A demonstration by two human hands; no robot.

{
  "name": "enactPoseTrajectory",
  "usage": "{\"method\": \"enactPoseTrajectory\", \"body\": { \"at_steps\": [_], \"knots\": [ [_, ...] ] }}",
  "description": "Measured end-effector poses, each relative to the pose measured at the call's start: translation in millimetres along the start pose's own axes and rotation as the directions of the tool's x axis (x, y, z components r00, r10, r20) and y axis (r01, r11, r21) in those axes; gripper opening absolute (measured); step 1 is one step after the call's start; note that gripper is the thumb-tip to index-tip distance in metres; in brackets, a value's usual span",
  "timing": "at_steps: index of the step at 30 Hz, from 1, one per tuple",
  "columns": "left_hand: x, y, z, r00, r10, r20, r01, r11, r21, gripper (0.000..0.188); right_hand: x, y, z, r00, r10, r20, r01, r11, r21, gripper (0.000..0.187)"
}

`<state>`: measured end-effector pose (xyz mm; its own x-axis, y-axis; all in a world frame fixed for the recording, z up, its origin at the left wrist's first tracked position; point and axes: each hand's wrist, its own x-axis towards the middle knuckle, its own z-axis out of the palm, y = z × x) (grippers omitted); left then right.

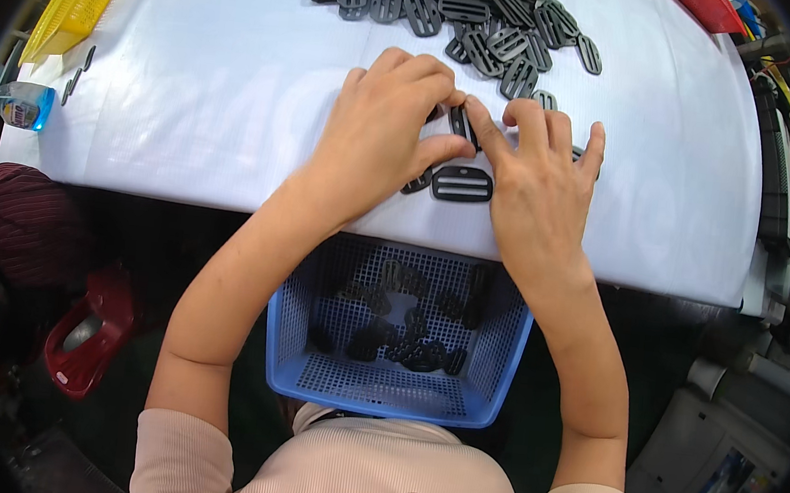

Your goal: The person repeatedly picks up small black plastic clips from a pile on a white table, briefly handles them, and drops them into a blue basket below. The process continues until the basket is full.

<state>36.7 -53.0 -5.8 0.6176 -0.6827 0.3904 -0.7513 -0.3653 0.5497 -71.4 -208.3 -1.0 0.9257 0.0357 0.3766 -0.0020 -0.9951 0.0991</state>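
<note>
My left hand (384, 117) bends over the white table, its thumb and forefinger at either end of a small black slotted strap buckle (464, 128) that stands tilted. From the other side, my right hand (535, 174) has its thumb against the buckle's upper edge; its other fingers are spread over the table. Just below lies a flat black strap buckle (463, 185) with two slots. Another buckle (417, 182) is partly hidden beside my left thumb. Farther back, a heap of similar black buckles (474, 16) spreads over the tabletop.
A blue mesh basket (380, 402) holding black pieces sits under the table's front edge (154, 181). Yellow baskets (86, 3), a bottle with blue contents (23, 106) and a few small black pieces (72, 82) are at left. A red container (708, 9) stands far right.
</note>
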Motion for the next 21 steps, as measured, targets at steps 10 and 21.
{"method": "enactPoseTrajectory", "body": {
  "at_steps": [10,21],
  "knots": [
    [-2.5,-0.4,2.1,1.0,0.017,-0.022,-0.017,1.0,0.017,0.033,0.9,1.5,-2.4,1.0,-0.011,-0.014,0.012,1.0,0.013,0.043],
    [-4.0,-15.0,-25.5,0.983,-0.18,0.047,0.184,0.907,-0.378,0.037,-16.6,7.4,-41.9,0.995,0.099,-0.005,-0.094,0.962,0.258,0.025]
  ]
}}
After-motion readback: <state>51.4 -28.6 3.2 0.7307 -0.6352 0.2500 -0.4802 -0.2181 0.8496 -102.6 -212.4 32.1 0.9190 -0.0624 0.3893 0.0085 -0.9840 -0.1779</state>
